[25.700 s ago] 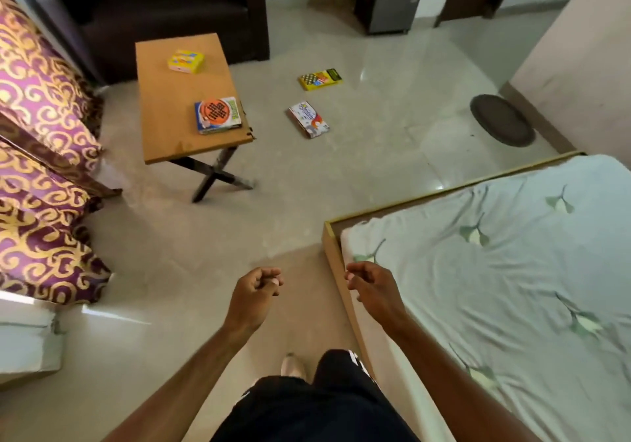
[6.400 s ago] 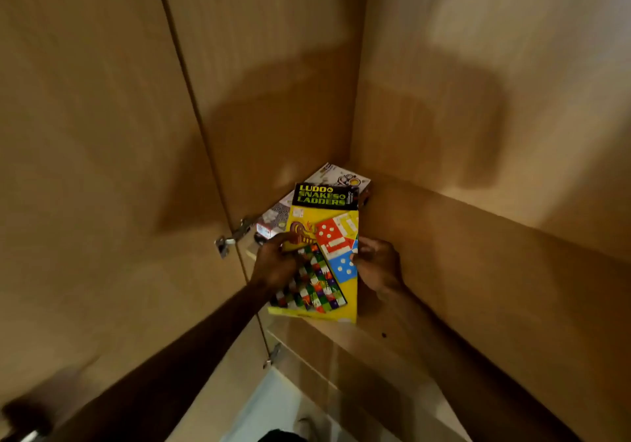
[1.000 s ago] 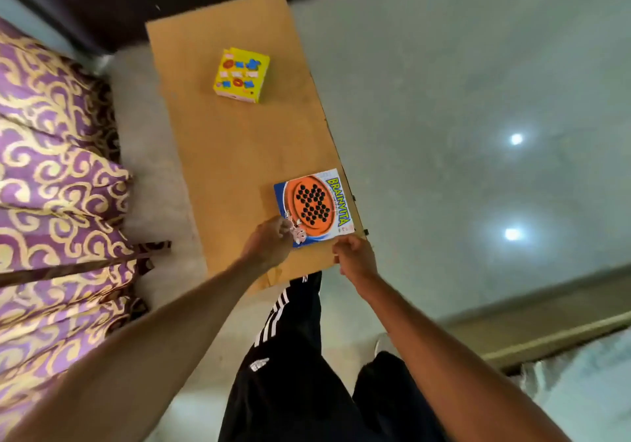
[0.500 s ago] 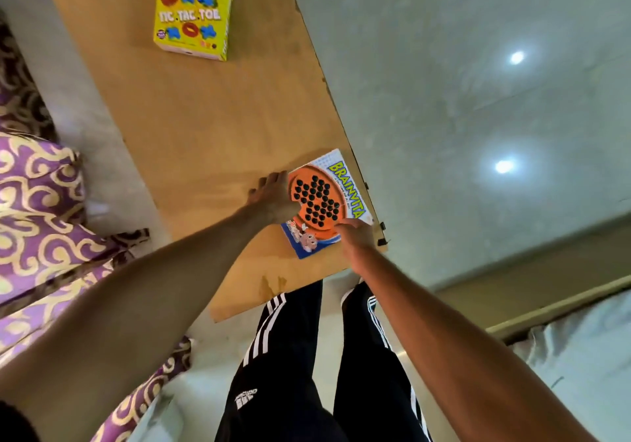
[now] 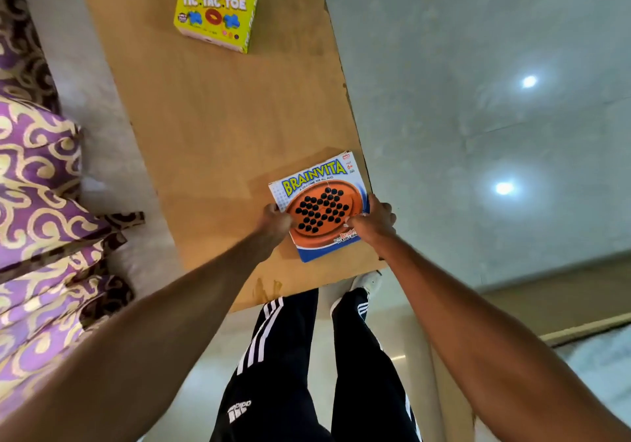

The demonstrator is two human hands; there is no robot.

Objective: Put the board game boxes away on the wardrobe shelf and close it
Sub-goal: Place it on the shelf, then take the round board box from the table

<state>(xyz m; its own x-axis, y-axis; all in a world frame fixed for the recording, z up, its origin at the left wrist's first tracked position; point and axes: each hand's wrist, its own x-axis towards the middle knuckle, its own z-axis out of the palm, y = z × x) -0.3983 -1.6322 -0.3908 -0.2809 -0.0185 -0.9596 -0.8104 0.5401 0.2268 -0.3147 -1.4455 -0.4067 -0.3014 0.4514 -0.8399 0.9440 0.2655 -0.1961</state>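
The blue and orange Brainvita box (image 5: 319, 199) lies near the right front corner of the wooden table (image 5: 218, 127). My left hand (image 5: 275, 223) grips its left edge and my right hand (image 5: 372, 219) grips its right edge, thumbs on the top face. A yellow Tic Tac Toe box (image 5: 218, 4) sits at the table's far end, well beyond both hands. The wardrobe is out of view.
A purple and gold patterned fabric (image 5: 37, 202) hangs close to the table's left side. Shiny grey floor (image 5: 495, 117) stretches to the right. A bed frame edge (image 5: 580, 325) and its sheet show at the lower right. My legs stand at the table's near edge.
Both hands have closed on the sides of the Brainvita box, and the box has turned to sit squarer to me. The view has moved closer over the table.
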